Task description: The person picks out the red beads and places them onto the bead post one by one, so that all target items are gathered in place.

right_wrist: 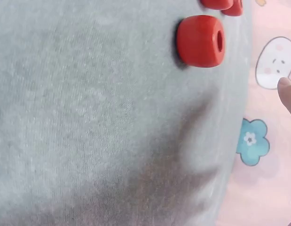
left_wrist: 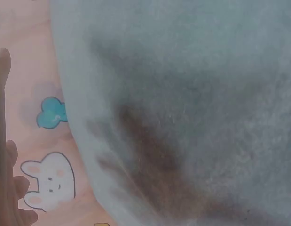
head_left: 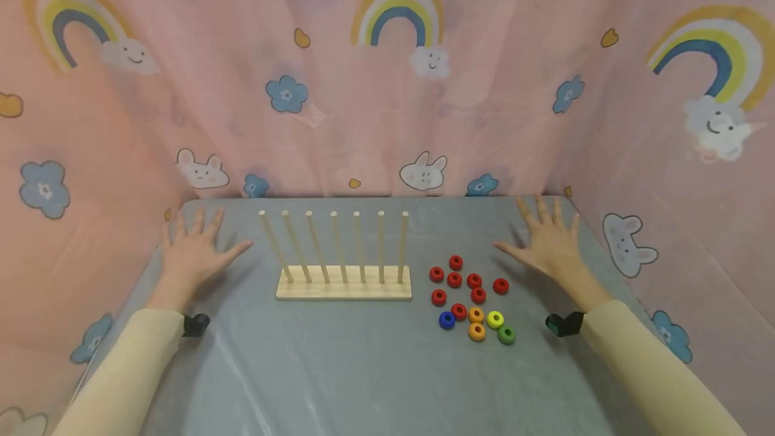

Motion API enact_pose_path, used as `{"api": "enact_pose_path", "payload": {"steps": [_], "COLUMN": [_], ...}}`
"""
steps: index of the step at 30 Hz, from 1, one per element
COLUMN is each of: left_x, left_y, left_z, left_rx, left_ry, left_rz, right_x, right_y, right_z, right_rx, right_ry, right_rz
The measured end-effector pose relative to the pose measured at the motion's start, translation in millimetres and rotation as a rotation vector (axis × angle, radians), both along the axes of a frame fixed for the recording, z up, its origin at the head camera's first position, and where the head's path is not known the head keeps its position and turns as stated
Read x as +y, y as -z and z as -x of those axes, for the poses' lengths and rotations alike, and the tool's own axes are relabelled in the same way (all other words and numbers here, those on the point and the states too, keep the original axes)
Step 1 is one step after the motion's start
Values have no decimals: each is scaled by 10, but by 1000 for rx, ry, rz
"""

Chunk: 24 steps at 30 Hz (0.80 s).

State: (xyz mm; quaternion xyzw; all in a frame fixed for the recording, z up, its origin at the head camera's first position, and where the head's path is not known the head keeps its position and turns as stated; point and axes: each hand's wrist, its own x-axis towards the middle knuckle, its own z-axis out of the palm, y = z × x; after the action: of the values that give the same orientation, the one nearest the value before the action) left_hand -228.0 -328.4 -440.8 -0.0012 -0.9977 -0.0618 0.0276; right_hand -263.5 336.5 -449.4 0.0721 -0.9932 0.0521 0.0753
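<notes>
My left hand is held with spread, straight fingers over the left side of the table, holding nothing. Likewise spread and bare, my right hand is over the right side. Between them stands a pale wooden base with a row of several upright pegs, none bearing a bead. Right of this rack lie loose beads with holes: several red beads, a blue bead, two orange beads, a yellow bead and a green bead. In the right wrist view, one red bead appears large, near the hand's shadow.
A grey cloth covers the table. Pink curtains printed with rainbows, rabbits and flowers rise behind it and at both sides. Each wrist wears a small black camera, as on the left wrist.
</notes>
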Motion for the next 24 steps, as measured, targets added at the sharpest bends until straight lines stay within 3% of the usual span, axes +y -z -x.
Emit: {"api": "enact_pose_path", "payload": {"steps": [7, 13, 21, 24], "left_x": [76, 188, 240, 259], "left_y": [-61, -35, 75, 107], "left_z": [-14, -176, -373, -425], "left_rx": [58, 89, 131, 105], "left_ry": [-5, 8, 6, -10], "left_rz": [-41, -144, -197, -248], "right_x": [17, 22, -27, -52], "right_y": [-62, -2, 64, 62], "right_z": [-75, -297, -520, -590], "right_rx": [76, 148, 144, 140], "right_ry": [-26, -63, -29, -20], "right_rz": [91, 195, 291, 335]}}
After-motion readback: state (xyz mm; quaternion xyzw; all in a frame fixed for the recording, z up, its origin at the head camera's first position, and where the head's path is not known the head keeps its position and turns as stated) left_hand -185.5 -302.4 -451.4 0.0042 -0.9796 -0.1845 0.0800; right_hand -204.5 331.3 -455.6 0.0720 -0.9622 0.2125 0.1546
